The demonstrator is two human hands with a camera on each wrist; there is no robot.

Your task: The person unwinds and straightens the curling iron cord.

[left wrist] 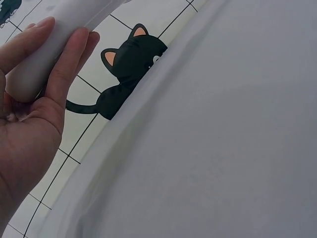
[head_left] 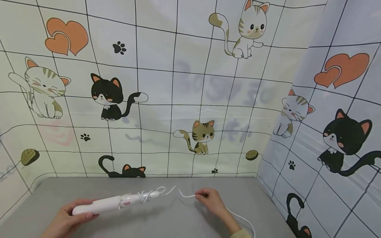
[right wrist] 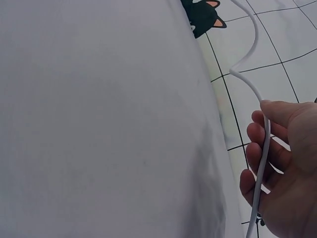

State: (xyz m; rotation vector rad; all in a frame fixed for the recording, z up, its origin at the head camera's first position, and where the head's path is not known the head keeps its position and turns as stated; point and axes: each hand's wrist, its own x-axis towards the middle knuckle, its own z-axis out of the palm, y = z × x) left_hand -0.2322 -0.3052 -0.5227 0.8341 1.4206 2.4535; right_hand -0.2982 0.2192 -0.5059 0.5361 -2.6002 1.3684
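A white wand (head_left: 102, 205) is held slantwise above the left half of a grey tabletop (head_left: 166, 223), its narrow end aimed right and slightly toward the back edge. The left hand (head_left: 63, 218) grips the thick, rounded end, near the tabletop's left edge. A white cord (head_left: 188, 196) loops around the narrow end, then crosses to the right hand (head_left: 212, 202), which pinches it over the right half. From there the cord trails past the wrist and a pale yellow cuff (head_left: 241, 234) toward the near side.

Only the head view takes in the whole wand, with a pinkish oval mark (head_left: 127, 201) near its middle. The left wrist view adds the palm side: thumb and fingers lie on opposite sides of the wand. The right wrist view shows the cord bending sharply above the thumb and running down across the curled fingers, a detail the head view hides.

Behind the tabletop hangs a pale sheet (head_left: 157, 87) printed with cats, hearts and grid lines.
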